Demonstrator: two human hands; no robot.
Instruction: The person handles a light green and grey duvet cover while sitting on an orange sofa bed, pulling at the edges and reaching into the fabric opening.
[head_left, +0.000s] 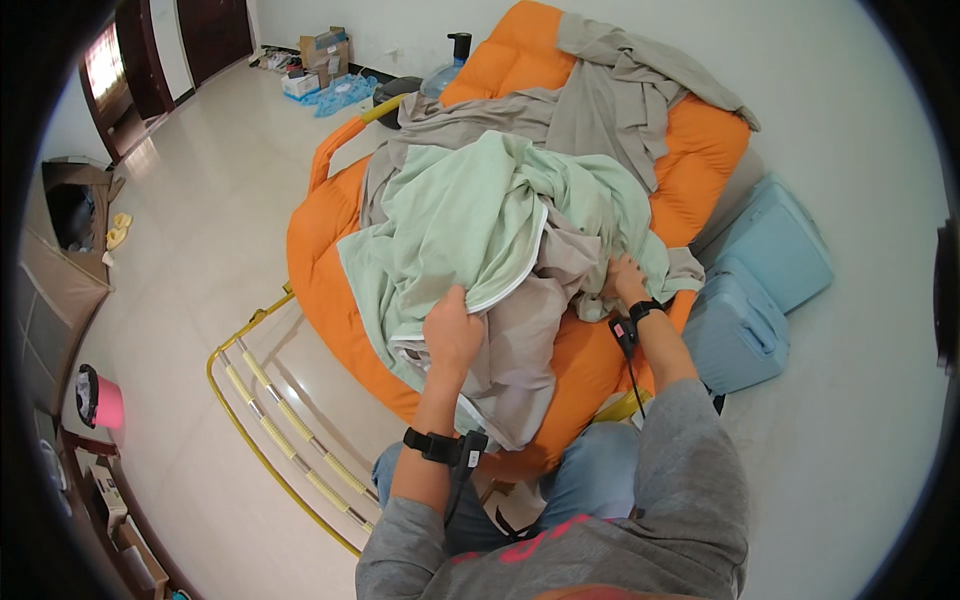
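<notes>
A light green fabric cover (457, 195) with a grey-beige inner side (521, 330) lies crumpled on an orange padded recliner (330, 240). White zipper tape or trim runs along its opening. My left hand (452, 330) grips the green cloth at that white edge. To the right, my right hand (624, 277) presses into the bunched green fabric, its fingers partly hidden in the folds; whether it grips is unclear. Behind the green cloth, a grey-beige cloth (607, 105) drapes over the recliner's back. Black straps with small devices circle both wrists.
The recliner's yellow metal footrest frame (255, 322) extends at left. Two light-blue storage boxes (772, 247) stand by the right wall. A water jug with a pump (446, 71), cardboard box (326, 56) and blue plastic bag (345, 94) sit behind. A pink bin (109, 401) stands far left.
</notes>
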